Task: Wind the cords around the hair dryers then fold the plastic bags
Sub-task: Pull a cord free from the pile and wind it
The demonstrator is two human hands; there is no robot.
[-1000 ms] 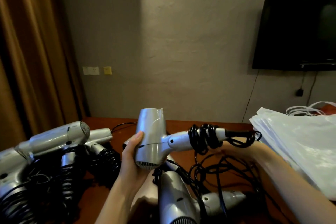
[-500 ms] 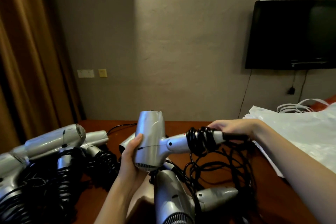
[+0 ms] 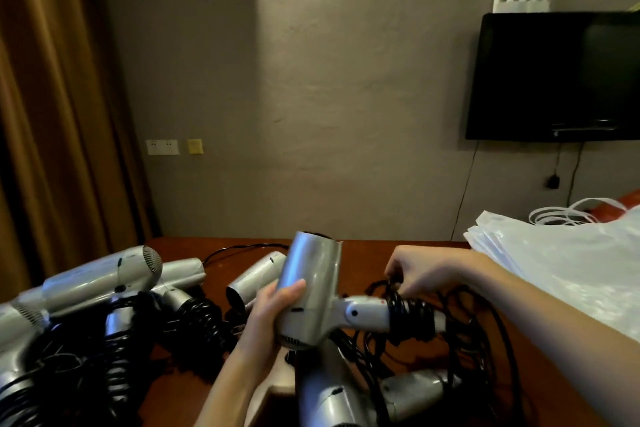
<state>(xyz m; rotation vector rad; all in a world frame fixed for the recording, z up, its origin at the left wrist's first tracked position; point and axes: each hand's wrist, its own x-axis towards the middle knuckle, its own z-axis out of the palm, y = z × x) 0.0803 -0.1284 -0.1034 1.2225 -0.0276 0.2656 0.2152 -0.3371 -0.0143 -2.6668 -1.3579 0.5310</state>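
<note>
Hands first: your left hand (image 3: 273, 308) wraps its curled fingers and thumb around the round barrel of the shiny silver plastic hair dryer (image 3: 311, 295) and holds it up above the table. Your right hand (image 3: 420, 270) reaches in from the right with its fingers bent down, pinching the thin black rubber cord (image 3: 410, 314) just above the dryer's handle. That cord is looped in tight rings around the handle, and the rest hangs down in a loose tangle.

Below it lie two more silver dryers, one close to you (image 3: 329, 402) and one to its right (image 3: 415, 392), both among loose black cord. One more silver barrel (image 3: 256, 279) lies just behind your left hand. On the left is a heap of silver dryers with black cords wound on them (image 3: 114, 291); you cannot count them well.

All of it sits on a smooth dark red-brown wooden table (image 3: 363, 253). On the right is a stack of thin, crinkly white plastic bags (image 3: 561, 267). Farther back, a flat black television (image 3: 554, 76) hangs on the grey wall.
</note>
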